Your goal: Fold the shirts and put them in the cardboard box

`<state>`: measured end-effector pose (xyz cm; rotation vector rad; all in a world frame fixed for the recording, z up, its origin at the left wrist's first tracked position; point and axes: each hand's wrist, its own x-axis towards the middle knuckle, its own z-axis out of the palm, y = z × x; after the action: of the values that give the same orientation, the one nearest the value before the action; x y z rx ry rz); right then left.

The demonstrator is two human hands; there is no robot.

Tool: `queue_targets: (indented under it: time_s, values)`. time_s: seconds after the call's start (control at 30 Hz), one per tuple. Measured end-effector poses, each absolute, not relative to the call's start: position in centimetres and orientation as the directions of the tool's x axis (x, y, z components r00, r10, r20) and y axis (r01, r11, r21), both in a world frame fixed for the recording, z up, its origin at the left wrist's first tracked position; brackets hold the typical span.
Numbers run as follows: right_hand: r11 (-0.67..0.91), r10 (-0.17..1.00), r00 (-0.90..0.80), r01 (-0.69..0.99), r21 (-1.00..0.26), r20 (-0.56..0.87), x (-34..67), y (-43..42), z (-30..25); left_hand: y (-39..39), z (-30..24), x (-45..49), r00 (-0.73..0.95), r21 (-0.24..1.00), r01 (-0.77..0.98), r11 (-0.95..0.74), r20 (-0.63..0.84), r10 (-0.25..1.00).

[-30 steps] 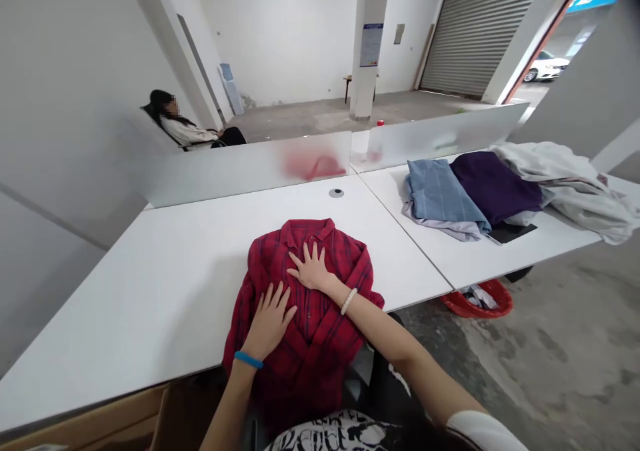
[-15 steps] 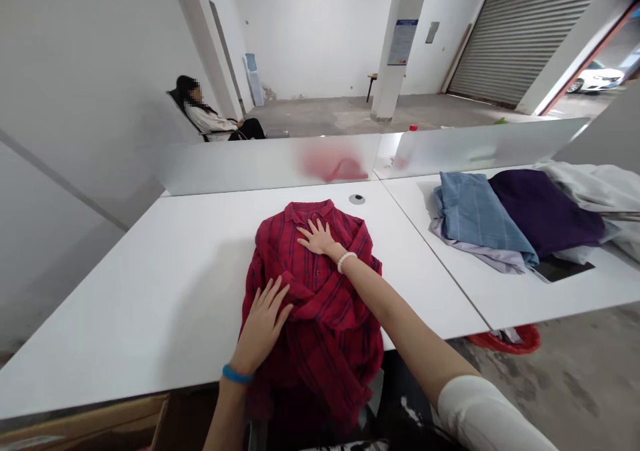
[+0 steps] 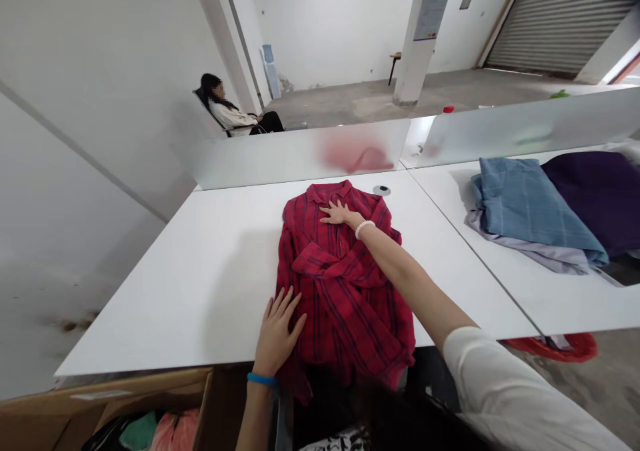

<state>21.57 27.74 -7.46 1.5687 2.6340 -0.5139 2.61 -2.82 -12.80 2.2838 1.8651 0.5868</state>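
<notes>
A red plaid shirt lies face up on a white table.

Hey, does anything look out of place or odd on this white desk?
The red plaid shirt looks askew: its lower part droops over the near edge of the white desk beside the left hand, and a sleeve lies bunched across its front. A dark smear also marks the pale panel left of the desk.

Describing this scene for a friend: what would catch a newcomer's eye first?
A red plaid shirt lies on the white table, the right hand on its chest and the left hand at its edge. Folded blue and purple clothes sit on the adjoining table at right.
</notes>
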Motion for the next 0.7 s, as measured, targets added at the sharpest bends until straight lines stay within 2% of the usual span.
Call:
queue_targets:
  time_s: [0.1,0.17,0.27,0.33,0.37,0.43,0.53,0.63,0.7]
  values:
    - [0.566,0.778,-0.614,0.777,-0.274,-0.132,20.2,22.7,-6.2,-2.9,-12.9,2.5,0.159,0.35,0.908,-0.228,0.217,0.963]
    - [0.722,0.646,-0.76,0.639,-0.264,-0.071,19.6,17.9,-6.2,-2.8,-13.1,2.4,0.163,0.346,0.909,-0.231,0.216,0.963]
    - [0.865,0.486,-0.874,0.485,-0.128,-0.028,19.4,11.8,-6.6,-2.7,-13.5,2.3,0.161,0.332,0.915,-0.227,0.215,0.963]
    - [0.855,0.515,-0.857,0.515,-0.063,-0.025,20.1,9.9,-5.9,-2.7,-13.7,2.3,0.157,0.325,0.919,-0.224,0.221,0.963]
    - [0.827,0.559,-0.829,0.558,-0.071,-0.003,20.9,9.8,-5.1,-2.7,-13.7,2.4,0.156,0.323,0.92,-0.224,0.223,0.962]
    - [0.75,0.658,-0.745,0.637,-0.176,0.111,23.6,11.0,-2.5,-2.6,-13.8,2.4,0.161,0.323,0.918,-0.23,0.228,0.96]
    - [0.654,0.756,-0.518,0.584,-0.48,0.4,31.1,14.0,2.1,-2.6,-13.9,2.5,0.162,0.325,0.915,-0.238,0.243,0.956]
    - [0.515,0.846,-0.048,0.331,-0.791,0.531,42.0,15.2,5.0,-2.5,-14.2,2.3,0.164,0.32,0.915,-0.245,0.262,0.951]
    - [0.478,0.826,0.165,0.304,-0.824,0.54,50.0,14.1,5.1,-2.5,-14.5,2.1,0.167,0.309,0.917,-0.251,0.273,0.947]
